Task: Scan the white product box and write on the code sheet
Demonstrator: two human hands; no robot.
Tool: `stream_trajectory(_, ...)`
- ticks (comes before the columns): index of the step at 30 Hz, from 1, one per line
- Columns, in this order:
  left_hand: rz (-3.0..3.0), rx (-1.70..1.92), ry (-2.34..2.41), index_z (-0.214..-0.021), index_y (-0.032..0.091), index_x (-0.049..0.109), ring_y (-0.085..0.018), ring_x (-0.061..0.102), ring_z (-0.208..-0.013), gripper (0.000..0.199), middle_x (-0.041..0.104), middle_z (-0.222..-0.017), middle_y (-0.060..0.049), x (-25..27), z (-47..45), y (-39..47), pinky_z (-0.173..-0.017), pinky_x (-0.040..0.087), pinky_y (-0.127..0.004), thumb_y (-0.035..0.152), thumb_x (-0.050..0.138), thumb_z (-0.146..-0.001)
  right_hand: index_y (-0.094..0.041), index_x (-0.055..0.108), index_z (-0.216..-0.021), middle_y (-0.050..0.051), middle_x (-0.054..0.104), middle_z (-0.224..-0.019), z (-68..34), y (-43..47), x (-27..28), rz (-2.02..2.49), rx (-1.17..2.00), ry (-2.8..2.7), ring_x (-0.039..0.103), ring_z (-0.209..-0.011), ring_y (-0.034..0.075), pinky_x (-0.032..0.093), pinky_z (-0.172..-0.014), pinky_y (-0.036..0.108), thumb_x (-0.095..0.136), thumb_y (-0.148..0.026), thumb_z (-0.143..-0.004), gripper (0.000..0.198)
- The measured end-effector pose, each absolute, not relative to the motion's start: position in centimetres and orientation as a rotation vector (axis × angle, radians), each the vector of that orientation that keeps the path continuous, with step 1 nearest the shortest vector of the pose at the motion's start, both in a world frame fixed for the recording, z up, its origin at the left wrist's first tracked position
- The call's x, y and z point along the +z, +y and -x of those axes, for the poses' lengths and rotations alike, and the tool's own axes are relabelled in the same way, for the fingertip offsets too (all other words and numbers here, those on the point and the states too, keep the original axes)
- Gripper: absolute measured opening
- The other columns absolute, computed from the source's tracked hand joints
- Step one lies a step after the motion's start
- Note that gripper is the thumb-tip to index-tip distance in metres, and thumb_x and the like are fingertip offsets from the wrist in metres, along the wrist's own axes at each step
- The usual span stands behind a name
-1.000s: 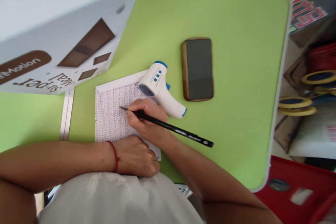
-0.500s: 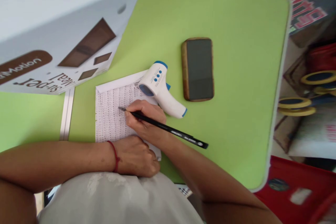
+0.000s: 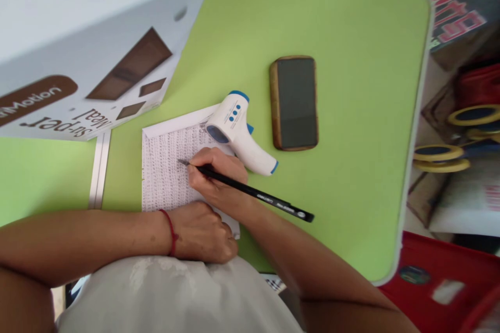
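A slim black pen (image 3: 250,193) was gripped in the right hand (image 3: 219,179), fingers pinched tight near the tip, and the tip was pressed down on a white sheet of paper (image 3: 166,177) that was packed with rows of tiny dark print, way too small to be read. The long barrel was angled out to the right, past the wrist and over the bare tabletop. The left hand (image 3: 201,233) was curled into a loose fist with nothing held in it, and it was parked on the near edge of the paper, pinning it flat; a thin red string bracelet (image 3: 171,231) was worn on that wrist. The table (image 3: 351,21) was a smooth, matte lime green with a pale rim and rounded corners. A white plastic thermometer (image 3: 238,132), gun shaped with blue trim, was laid across the paper's far right corner, just beside the right hand's knuckles. A phone (image 3: 295,102) in a brown case, dark screen up, was set flat just to the right of that. A big white cardboard box (image 3: 78,36) with brown printing was stood at the far left, close to the paper's top corner but not touching it. Some red and yellow clutter off the right edge was too blurry to be made out.
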State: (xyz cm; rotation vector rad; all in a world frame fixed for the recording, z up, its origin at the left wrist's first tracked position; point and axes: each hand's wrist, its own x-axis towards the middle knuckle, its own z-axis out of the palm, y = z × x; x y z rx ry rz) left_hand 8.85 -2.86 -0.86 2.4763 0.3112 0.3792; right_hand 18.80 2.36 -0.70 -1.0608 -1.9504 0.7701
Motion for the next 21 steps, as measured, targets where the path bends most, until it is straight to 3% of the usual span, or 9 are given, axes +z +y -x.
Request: stream_trajectory(21,-2.479,0.451,0.325,-0.060,0.015,0.058,-0.019,0.059,-0.052,0.022,0.061,-0.056,-0.005,-1.22,-8.87,-3.20,-0.039,0.031,-0.032,0.004,0.057,-0.079,-0.023,0.051,-0.073,-0.007,0.053,-0.057,-18.86,2.34,-0.63,1.031,0.827,-1.898,0.050,-0.050,0.008,0.043,-0.049,0.021,0.057,-0.009,-0.077,0.016)
